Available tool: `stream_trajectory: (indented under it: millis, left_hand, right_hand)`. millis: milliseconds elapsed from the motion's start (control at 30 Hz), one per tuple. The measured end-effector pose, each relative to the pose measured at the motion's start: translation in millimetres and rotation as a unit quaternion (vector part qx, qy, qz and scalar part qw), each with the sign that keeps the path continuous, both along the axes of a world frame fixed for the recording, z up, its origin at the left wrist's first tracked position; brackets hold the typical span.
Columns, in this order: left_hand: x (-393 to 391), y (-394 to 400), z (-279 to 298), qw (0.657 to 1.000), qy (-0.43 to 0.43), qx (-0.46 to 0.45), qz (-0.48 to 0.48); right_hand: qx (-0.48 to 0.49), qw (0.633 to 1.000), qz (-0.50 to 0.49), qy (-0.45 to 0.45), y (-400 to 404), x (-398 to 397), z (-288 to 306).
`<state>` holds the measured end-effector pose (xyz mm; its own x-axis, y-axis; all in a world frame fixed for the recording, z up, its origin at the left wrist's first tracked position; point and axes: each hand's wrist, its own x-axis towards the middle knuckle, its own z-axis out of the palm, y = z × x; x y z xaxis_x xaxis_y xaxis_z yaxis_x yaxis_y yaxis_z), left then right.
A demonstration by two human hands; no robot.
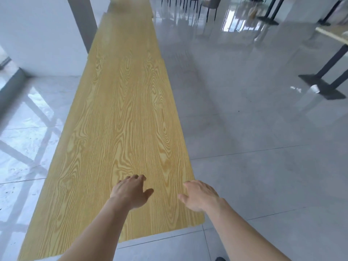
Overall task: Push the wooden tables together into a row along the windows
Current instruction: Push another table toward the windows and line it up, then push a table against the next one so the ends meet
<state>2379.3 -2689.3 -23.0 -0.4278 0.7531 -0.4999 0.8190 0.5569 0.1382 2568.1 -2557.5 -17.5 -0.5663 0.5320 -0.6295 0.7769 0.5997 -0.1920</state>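
A long light wooden table [120,129] with strong grain runs away from me, its near end just below my arms. Its far end meets a second wooden table [126,36], and a third tabletop [130,6] continues the row beyond. My left hand [131,193] hovers palm down over the near table's top, fingers loosely spread and holding nothing. My right hand [199,196] is over the table's right edge, fingers apart and empty. Whether either palm touches the wood I cannot tell.
A white pillar [37,34] stands left of the row, with sunlit floor by the window side. Glossy grey tile floor [254,129] spreads to the right. A black table base [323,85] stands far right; chair legs [188,8] crowd the back.
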Motion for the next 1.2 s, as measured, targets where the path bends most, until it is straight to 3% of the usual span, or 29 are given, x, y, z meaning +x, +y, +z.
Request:
stream_trajectory:
  millis: [367,633,833,1200]
  left_hand:
    - [102.0,202.2,101.6,0.998,0.031,0.063,-0.003]
    - [145.2,328.7,130.4,0.996,0.037,0.085,-0.006]
    - [116.8,414.4,121.7,0.996,0.040,0.083,0.008]
    - [-6.1,603.3,107.5,0.993,0.022,0.094,0.063]
  right_hand:
    - [0.082,0.994,-0.015,0.066,205.8,115.5,92.4]
    - [0.101,0.992,-0.034,0.069,329.5,164.4,111.6]
    - [0.100,0.992,-0.010,0.073,420.6,131.5,107.4]
    - [0.109,0.992,0.033,0.062,624.6,-8.4,122.1]
